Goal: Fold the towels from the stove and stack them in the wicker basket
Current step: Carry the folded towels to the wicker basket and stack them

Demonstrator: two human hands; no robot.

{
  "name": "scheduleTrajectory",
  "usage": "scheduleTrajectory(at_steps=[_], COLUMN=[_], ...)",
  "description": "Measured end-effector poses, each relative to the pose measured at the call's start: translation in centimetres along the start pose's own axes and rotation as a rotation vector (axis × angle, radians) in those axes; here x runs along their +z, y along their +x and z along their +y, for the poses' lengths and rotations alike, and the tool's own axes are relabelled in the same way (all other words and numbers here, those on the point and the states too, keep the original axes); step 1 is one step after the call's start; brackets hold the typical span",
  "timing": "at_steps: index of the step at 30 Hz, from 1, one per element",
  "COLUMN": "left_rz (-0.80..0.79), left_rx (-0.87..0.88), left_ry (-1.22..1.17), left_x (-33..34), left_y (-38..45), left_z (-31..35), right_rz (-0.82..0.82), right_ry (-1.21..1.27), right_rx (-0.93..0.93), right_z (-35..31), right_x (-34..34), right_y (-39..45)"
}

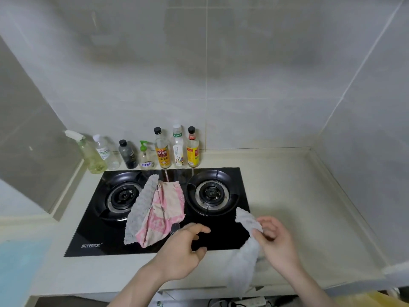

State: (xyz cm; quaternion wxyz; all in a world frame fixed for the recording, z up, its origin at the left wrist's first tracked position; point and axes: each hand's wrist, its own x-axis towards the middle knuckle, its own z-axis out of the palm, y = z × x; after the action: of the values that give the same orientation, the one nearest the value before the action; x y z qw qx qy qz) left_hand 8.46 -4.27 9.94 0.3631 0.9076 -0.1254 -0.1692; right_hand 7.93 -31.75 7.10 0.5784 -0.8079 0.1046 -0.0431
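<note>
Towel [245, 260] in right hand [276, 242], end cut off

Cream countertop [287, 196] carries a black stove [155, 247] and a row of bottles [162, 151] along the back wall.

Two bare forearms reach in from the bottom edge, angled toward each other. The left hand [181, 251] hovers palm down, with its index finger stretched forward and its thumb spread apart below it (the other fingers are curled under and mostly hidden). The right hand [276, 242] sits to its right, well apart from it, its fingers curled inward and its thumb and fingertips pinching a grey towel [245, 260].
</note>
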Motion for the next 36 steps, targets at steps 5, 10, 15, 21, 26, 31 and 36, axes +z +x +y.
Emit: scheduleTrajectory(at_steps=[5,10,15,21,26,31,36], left_rz=[0.066,0.059,-0.067,0.005,-0.011,0.017,-0.027], left_rx=[0.110,0.137,0.100,0.194,0.246,0.256,0.298], left_ry=[-0.069,-0.059,-0.146,-0.165,-0.152,-0.094,-0.054], left_x=[-0.4,-0.9,-1.3,-2.4,-3.8,-5.6,-6.7], left_y=[2.1,4.6,4.3,2.9,3.7,4.5,4.7], left_z=[2.4,2.8,2.7,4.4,5.8,6.5,7.8], right_rz=[-0.207,-0.314,-0.302,-0.272,-0.327,-0.420,-0.474], right_ry=[0.156,0.157,0.077,-0.070,-0.178,-0.139,-0.139], right_rx=[-0.071,-0.145,-0.152,-0.041,-0.083,-0.119,-0.126], right_z=[-5.6,-8.0,-7.5,-5.5,-5.5,-7.5,-9.0], right_x=[-1.5,-2.6,-3.6,-3.6,-2.3,-1.0,1.7], right_y=[-0.3,-0.2,0.3,0.3,1.1,1.3,0.7])
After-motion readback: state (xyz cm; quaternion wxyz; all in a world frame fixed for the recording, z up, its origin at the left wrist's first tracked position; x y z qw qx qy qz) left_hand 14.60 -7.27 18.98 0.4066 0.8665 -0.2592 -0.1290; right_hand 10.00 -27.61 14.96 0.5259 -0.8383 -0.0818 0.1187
